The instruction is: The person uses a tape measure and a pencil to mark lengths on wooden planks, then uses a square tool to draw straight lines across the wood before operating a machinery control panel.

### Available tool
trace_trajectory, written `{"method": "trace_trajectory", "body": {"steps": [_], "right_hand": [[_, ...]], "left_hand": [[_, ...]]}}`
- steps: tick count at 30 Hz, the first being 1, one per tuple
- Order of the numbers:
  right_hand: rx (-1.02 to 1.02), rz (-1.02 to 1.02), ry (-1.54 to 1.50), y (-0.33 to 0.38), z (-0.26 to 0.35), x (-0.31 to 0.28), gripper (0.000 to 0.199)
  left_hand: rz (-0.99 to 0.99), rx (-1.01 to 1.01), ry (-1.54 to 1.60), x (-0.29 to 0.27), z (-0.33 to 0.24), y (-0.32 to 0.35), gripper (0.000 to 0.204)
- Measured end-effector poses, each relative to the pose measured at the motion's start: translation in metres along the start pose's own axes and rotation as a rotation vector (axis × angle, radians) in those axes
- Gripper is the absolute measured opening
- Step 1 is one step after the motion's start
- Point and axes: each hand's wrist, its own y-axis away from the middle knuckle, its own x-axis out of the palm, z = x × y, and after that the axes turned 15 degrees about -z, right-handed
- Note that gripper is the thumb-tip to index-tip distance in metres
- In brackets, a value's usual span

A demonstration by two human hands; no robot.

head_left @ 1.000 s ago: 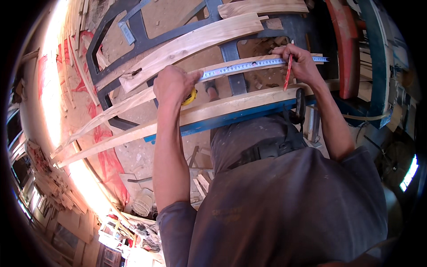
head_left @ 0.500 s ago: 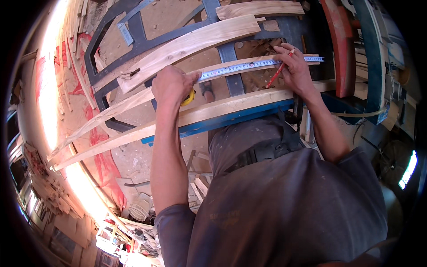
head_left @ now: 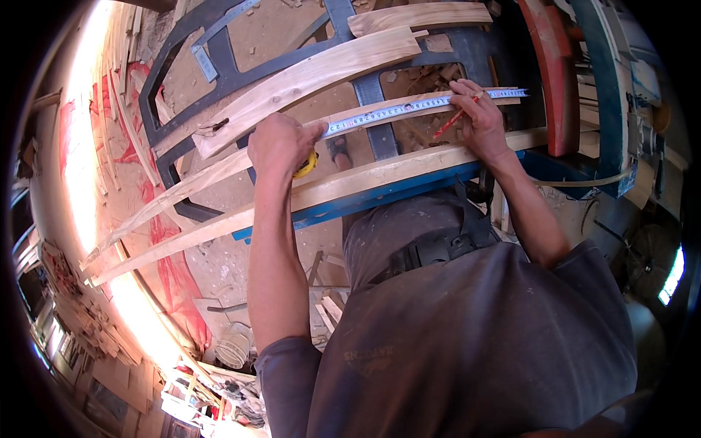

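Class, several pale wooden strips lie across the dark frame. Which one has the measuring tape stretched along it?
The middle strip, under the tape stretched between both hands. The broader curved board beyond it and the long strip nearer the person carry no tape.

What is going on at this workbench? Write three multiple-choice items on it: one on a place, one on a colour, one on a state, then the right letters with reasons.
1. Where does the extended white steel tape measure lie?
A. Along a pale curved wooden slat
B. On the floor
C. Across the person's lap

2. What colour is the thin pencil in the right hand?
A. Green
B. Red
C. Black

3. How does the left hand stand?
A. Open and flat in the air
B. Closed around the yellow tape case
C. Out of sight

Answers:
1 A, the blade runs lengthwise on the slat between both hands.
2 B, a red shaft shows below the fingers.
3 B, the fingers curl over the case, with yellow showing under them.
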Motion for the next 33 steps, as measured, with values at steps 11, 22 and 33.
{"method": "trace_trajectory", "body": {"steps": [11,22,33], "right_hand": [[0.0,0.027,0.009,0.0,-0.003,-0.002,0.031],[0.013,0.056,0.006,0.0,-0.005,-0.002,0.031],[0.358,-0.069,-0.223,-0.001,-0.004,-0.037,0.03]], "left_hand": [[-0.013,-0.001,-0.014,-0.002,-0.003,0.001,0.055],[0.013,-0.024,-0.01,-0.003,-0.004,-0.001,0.057],[-0.029,0.023,-0.005,0.005,-0.004,-0.007,0.059]]}}
